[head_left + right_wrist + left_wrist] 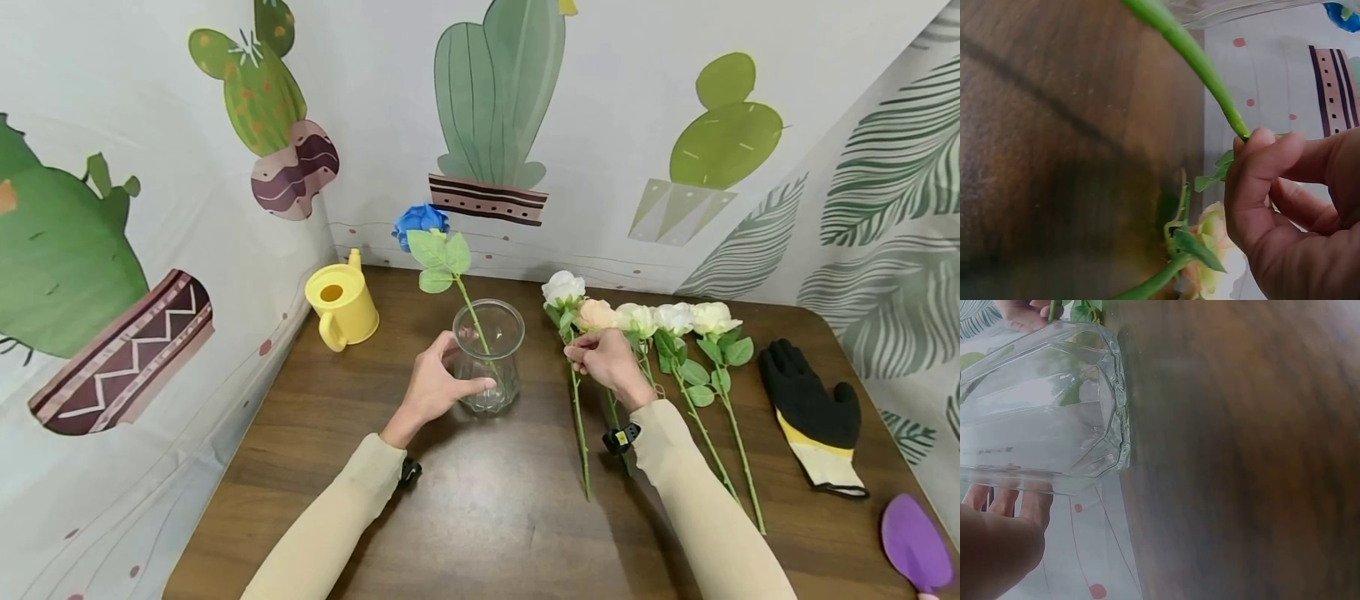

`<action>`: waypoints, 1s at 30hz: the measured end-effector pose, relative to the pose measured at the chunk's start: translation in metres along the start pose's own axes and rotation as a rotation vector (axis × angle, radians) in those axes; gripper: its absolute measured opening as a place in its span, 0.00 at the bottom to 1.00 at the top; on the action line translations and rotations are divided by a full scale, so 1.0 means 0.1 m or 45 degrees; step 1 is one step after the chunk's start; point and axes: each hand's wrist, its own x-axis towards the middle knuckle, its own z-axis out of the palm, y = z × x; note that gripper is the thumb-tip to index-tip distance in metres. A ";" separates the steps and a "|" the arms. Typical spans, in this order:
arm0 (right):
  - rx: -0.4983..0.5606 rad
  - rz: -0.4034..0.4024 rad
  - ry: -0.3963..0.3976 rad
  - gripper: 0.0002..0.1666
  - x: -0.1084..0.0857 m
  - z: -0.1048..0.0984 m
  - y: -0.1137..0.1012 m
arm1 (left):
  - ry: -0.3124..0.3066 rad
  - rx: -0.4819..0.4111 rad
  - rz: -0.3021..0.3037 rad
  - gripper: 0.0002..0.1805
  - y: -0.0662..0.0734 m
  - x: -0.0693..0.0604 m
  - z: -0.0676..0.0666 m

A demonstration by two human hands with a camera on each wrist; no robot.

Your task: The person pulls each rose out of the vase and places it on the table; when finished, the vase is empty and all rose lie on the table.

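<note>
A clear glass vase (501, 392) stands on the table with a blue artificial rose (421, 225) in it, leaning left over the rim. My left hand (438, 379) holds the vase from the left, thumb in front; in the left wrist view its fingers (1035, 506) lie against the glass. To the right of the vase, my right hand (611, 362) pinches the green stem (1200, 62) of a white rose (564, 288) just below its leaves. This stem is lifted off the table in the right wrist view. A peach rose (597, 315) lies right beside that hand.
Several more pale roses, including a cream one (712, 319), lie in a row on the right. Beyond them are a black and yellow work glove (813, 408) and a purple trowel (915, 542). A yellow watering can (348, 308) stands at the back left, before a printed cloth.
</note>
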 end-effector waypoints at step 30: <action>-0.396 0.103 -0.001 0.09 0.09 0.13 0.13 | -0.003 0.000 -0.011 0.38 0.03 0.00 -0.01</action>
